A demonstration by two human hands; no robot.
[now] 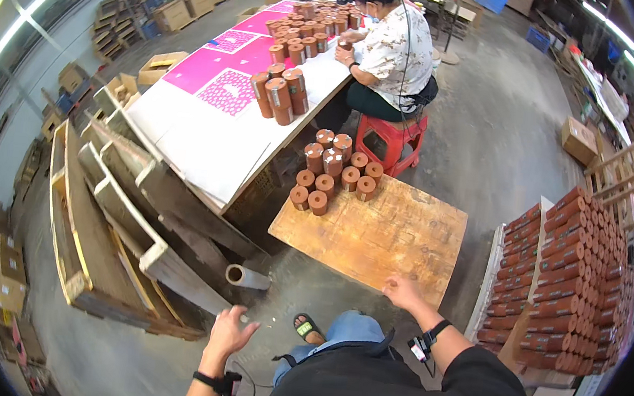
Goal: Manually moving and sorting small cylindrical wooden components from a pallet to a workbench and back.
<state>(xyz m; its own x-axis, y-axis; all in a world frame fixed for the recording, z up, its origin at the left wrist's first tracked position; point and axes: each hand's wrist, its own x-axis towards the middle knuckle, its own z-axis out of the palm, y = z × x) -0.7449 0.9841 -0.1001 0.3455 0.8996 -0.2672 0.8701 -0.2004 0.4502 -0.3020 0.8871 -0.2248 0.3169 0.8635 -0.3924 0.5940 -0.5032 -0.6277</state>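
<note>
My left hand (228, 331) is raised in front of me with its fingers apart and nothing in it. Beyond it, a short pale tube (248, 277) lies on the floor. My right hand (403, 292) hovers over or touches the near edge of a low wooden table (375, 231). Its fingers are loosely curled, and I see nothing in them. Reddish-brown cylinders (318, 201) with holes in their tops stand upright in a group at that table's far left corner. Some taller cylinders (332, 161) behind them seem stacked or capped.
A long white table (205, 159) with pink printed sheets bears more brown cylinders (295, 91). A co-worker (394, 51) sits there on a red stool (393, 139), handling a cylinder. Wooden frames (110, 253) lean at left. A tall stack of brown cylinders (562, 289) stands at right.
</note>
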